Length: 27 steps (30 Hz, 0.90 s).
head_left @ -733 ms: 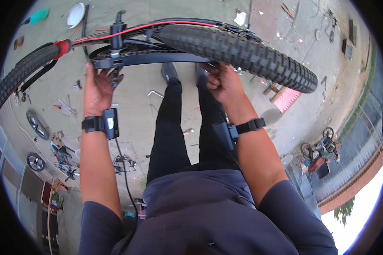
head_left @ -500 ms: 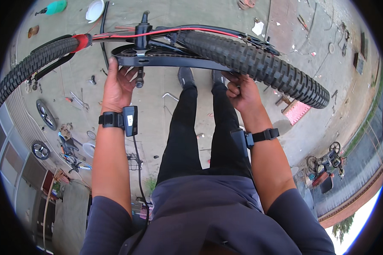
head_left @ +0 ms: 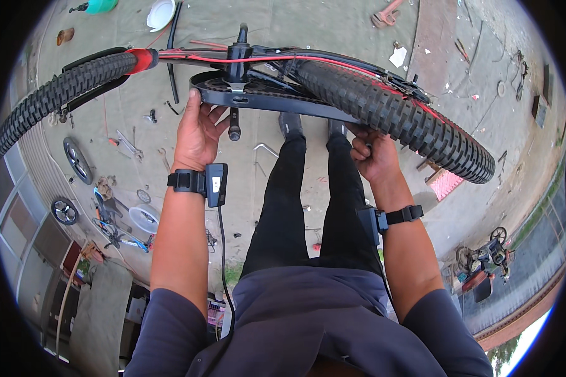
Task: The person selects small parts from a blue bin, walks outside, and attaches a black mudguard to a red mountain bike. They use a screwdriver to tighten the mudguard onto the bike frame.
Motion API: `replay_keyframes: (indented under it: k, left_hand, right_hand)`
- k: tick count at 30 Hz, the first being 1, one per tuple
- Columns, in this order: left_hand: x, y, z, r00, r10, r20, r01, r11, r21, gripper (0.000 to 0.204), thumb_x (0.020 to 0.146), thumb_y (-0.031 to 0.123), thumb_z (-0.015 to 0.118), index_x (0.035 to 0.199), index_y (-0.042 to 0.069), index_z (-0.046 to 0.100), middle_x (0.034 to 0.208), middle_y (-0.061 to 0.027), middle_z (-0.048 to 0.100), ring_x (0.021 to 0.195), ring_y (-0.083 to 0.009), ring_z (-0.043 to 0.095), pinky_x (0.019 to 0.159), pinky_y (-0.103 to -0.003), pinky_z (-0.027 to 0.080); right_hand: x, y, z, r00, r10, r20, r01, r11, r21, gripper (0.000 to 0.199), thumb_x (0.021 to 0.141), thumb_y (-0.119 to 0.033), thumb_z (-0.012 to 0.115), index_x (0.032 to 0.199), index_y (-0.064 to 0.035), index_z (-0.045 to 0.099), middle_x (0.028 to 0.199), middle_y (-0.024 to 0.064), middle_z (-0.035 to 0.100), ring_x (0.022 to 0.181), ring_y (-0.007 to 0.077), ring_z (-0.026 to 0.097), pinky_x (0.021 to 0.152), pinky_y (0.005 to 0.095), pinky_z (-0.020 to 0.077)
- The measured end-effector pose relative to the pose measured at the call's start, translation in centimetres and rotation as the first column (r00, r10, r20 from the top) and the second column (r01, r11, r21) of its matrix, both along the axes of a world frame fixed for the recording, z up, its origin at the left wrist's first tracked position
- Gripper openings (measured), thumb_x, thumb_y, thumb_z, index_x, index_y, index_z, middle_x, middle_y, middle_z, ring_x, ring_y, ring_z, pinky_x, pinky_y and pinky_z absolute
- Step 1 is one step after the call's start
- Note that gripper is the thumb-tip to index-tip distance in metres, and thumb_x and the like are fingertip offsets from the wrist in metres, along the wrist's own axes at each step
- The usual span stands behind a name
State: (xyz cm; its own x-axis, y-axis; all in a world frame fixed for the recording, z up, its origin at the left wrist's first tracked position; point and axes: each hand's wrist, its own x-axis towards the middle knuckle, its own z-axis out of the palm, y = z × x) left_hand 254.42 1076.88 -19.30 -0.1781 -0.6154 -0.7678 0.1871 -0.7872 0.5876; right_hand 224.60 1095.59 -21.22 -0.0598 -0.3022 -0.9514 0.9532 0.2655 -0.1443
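Note:
A black chain guard [head_left: 273, 103] runs along the near side of a red-and-black bicycle [head_left: 295, 58]. My left hand [head_left: 195, 139] grips its left end, thumb on the outer face and fingers tucked underneath. At the guard's other end, beside the knobby right-hand tyre [head_left: 396, 113], my right hand [head_left: 378, 156] is closed, its fingers curled at the guard's lower edge and partly hidden. Between my hands a black crank arm [head_left: 234, 124] sticks out below the guard. Part of the chain shows behind the guard's upper edge.
Another knobby wheel [head_left: 63, 100] is at the bicycle's left end. Tools lie about on the ground, among them a pipe wrench [head_left: 387, 14], a wrench [head_left: 131, 147] and an L-shaped bar [head_left: 266, 149]. A white basin [head_left: 161, 15] lies far left; a pink patterned thing [head_left: 445, 183] is at right.
The bicycle, the chain guard and both my hands sit further right and a little lower in the picture, as the whole view has shifted. Both hands keep their places on the guard.

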Motion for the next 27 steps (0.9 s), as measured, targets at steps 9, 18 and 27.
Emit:
replay_keyframes:
  k: [9,18,27]
  left_hand:
    - [0.0,-0.1,0.3,1.0,0.016,0.005,-0.017,1.0,0.024,0.049,0.099,0.055,0.05,0.129,0.017,0.056,0.119,-0.0026,0.065,0.111,-0.0199,0.061,0.096,-0.042,0.046]
    - [0.2,0.4,0.4,0.999,0.045,-0.022,-0.045,0.998,0.032,0.045,0.1,0.053,0.051,0.124,0.016,0.057,0.117,-0.0028,0.065,0.106,-0.0187,0.061,0.095,-0.044,0.047]
    - [-0.1,-0.6,1.1,0.996,0.073,-0.048,-0.072,0.997,0.009,0.035,0.099,0.036,0.052,0.125,0.013,0.057,0.115,-0.0045,0.067,0.108,-0.0205,0.063,0.099,-0.046,0.047]
  right_hand:
    - [-0.2,-0.3,0.2,0.999,0.045,0.024,-0.044,0.998,-0.048,0.023,0.093,-0.037,0.06,0.092,-0.014,0.056,0.103,0.013,0.067,0.047,0.0065,0.034,0.044,0.022,0.0284]
    - [0.2,-0.4,0.3,0.999,0.042,0.009,-0.042,0.999,-0.035,0.028,0.092,-0.04,0.061,0.095,-0.0131,0.057,0.102,0.0103,0.066,0.048,0.0071,0.036,0.044,0.0219,0.0288]
    - [-0.1,0.5,-0.3,0.999,0.048,0.007,-0.048,0.999,-0.02,0.027,0.092,-0.041,0.062,0.091,-0.0152,0.055,0.103,0.0099,0.066,0.048,0.0077,0.034,0.044,0.0223,0.0283]
